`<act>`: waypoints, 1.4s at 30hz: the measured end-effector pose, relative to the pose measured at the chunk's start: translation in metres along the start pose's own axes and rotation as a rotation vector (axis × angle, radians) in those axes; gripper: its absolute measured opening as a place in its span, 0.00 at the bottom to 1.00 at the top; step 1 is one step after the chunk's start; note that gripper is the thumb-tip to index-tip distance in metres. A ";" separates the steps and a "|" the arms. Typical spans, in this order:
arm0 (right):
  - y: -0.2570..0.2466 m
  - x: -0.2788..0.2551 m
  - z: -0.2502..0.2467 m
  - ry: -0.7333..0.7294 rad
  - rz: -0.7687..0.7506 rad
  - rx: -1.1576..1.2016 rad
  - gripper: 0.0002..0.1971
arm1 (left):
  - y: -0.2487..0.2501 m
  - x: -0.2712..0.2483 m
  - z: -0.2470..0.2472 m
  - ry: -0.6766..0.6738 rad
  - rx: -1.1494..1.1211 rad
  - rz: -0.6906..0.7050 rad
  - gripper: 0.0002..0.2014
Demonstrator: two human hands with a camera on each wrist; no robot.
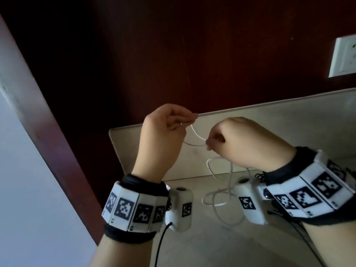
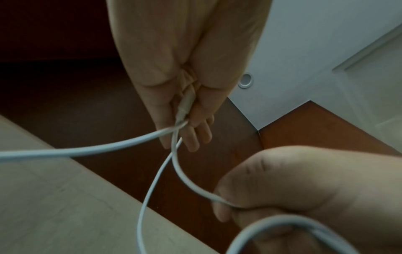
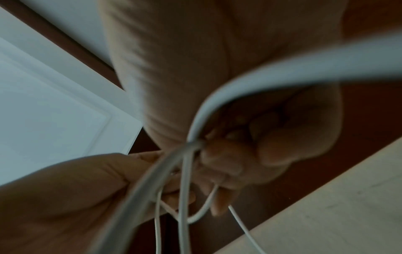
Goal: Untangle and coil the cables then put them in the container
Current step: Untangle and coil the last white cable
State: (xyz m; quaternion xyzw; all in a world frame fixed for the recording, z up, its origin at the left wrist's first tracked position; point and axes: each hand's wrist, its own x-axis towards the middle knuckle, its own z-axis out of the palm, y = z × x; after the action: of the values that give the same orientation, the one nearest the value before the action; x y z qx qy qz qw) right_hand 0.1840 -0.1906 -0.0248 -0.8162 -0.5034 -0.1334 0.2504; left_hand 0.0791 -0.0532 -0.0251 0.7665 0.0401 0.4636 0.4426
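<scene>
A thin white cable [image 1: 196,134] stretches between both hands, raised above the pale table [image 1: 289,120]. My left hand [image 1: 169,122] pinches one end of it, where the white plug [image 2: 185,104] sits between thumb and fingers. My right hand [image 1: 221,139] grips the cable a short way along, with fingers curled round several strands [image 3: 187,154]. Below the right hand the cable hangs in loose loops [image 1: 217,197] down onto the table. The left hand [image 3: 65,197] also shows in the right wrist view. The right hand [image 2: 293,197] shows in the left wrist view. No container is in view.
A dark red-brown wall panel [image 1: 173,54] stands behind the table. A white wall socket [image 1: 342,56] is at the upper right. A pale door [image 2: 326,43] is on the left side. A black lead [image 1: 161,239] runs from the left wrist camera.
</scene>
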 end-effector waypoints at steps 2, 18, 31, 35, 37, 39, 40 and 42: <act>0.002 0.002 0.005 0.051 0.064 0.002 0.14 | 0.000 0.000 -0.001 -0.004 -0.038 -0.010 0.11; 0.017 0.001 -0.011 0.111 0.248 -0.066 0.13 | 0.002 0.005 -0.012 0.089 -0.309 -0.100 0.13; -0.019 0.009 0.033 -0.128 0.121 0.757 0.11 | 0.010 -0.007 -0.001 -0.255 -0.424 -0.081 0.17; -0.013 0.010 0.019 0.029 0.183 0.940 0.11 | 0.008 -0.002 -0.001 -0.016 -0.243 -0.018 0.13; -0.012 0.011 0.015 0.090 0.212 0.969 0.11 | 0.003 -0.002 0.000 0.051 -0.070 -0.101 0.11; -0.010 0.011 0.015 0.142 0.252 1.019 0.10 | -0.004 -0.002 0.002 -0.034 0.062 -0.313 0.14; -0.009 0.012 0.015 0.164 0.266 1.052 0.10 | -0.006 -0.003 0.003 -0.118 0.109 -0.412 0.16; -0.007 0.013 0.016 0.216 0.289 1.134 0.09 | -0.008 -0.005 0.003 -0.297 0.188 -0.502 0.12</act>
State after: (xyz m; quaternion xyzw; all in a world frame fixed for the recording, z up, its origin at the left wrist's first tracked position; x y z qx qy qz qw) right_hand 0.1833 -0.1691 -0.0301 -0.5973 -0.3514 0.1095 0.7126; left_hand 0.0815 -0.0529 -0.0345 0.8297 0.2059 0.2168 0.4714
